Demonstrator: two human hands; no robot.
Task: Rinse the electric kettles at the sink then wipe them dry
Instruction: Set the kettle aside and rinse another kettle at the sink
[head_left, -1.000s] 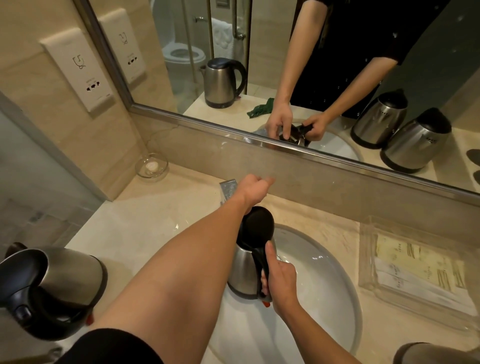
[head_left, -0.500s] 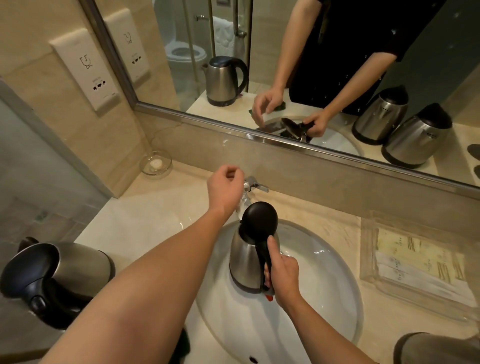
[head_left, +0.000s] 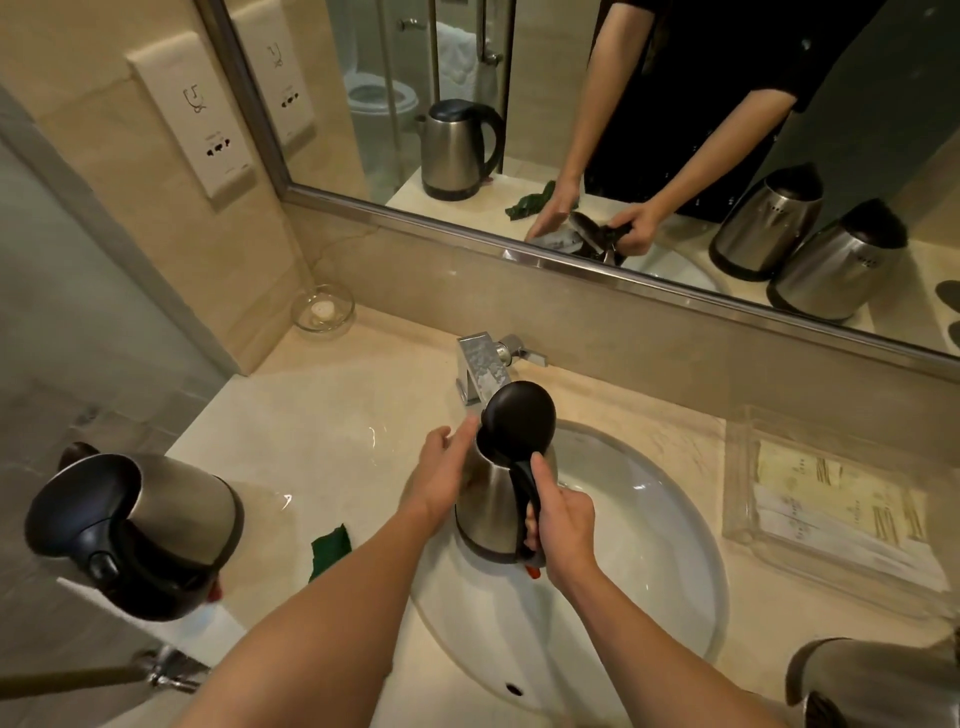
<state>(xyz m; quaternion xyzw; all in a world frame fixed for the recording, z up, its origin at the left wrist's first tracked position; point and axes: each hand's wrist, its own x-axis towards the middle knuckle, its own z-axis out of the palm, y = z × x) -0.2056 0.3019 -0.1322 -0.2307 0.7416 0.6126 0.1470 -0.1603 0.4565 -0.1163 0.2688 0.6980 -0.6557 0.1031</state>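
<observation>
A steel electric kettle (head_left: 491, 506) with its black lid flipped open stands upright over the white sink (head_left: 644, 525), just below the chrome faucet (head_left: 480, 366). My right hand (head_left: 563, 525) grips its black handle. My left hand (head_left: 444, 475) lies flat against the kettle's left side, fingers straight. A second steel kettle (head_left: 156, 525) sits on the counter at the left. Part of a third kettle (head_left: 872, 680) shows at the bottom right corner. A green cloth (head_left: 330, 551) lies on the counter between the left kettle and the sink.
A clear tray (head_left: 831, 514) holding paper packets stands on the counter right of the sink. A small glass dish (head_left: 323, 312) sits at the back left by the wall. The mirror (head_left: 649, 130) runs along the back, and a socket plate (head_left: 195, 111) is on the left wall.
My left hand has come back from the faucet handle down to the kettle's left side. The kettle stays over the sink in my right hand.
</observation>
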